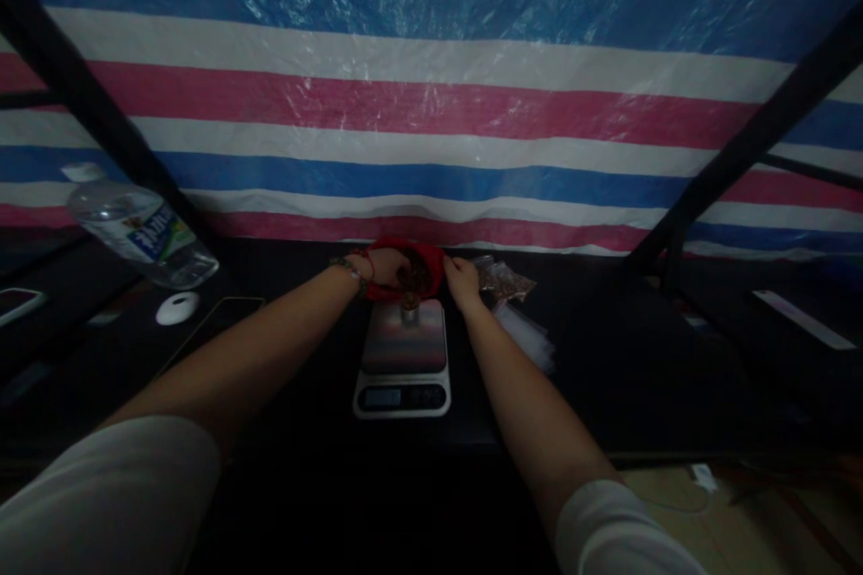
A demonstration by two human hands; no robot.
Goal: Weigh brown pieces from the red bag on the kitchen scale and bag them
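Note:
A red bag (381, 292) with brown bits inside lies open behind a white digital kitchen scale (404, 349). Into its mouth reaches my left hand (389, 266), fingers curled down among the brown bits; what they pinch is hidden. My right hand (461, 280) grips the bag's right edge between thumb and fingers. Near the back of the scale's plate stands a small metal cup (409, 309), filled with brown bits. Small clear bags of brown bits (507, 283) lie just right of my right hand, with a stack of clear plastic bags (524, 340) in front of them.
On the left are a clear plastic bottle (145, 229), a white mouse (177, 308) and a dark phone-like slab (216, 328). Black frame bars slant at both sides. A striped plastic sheet (438, 108) hangs behind the black table (620, 377).

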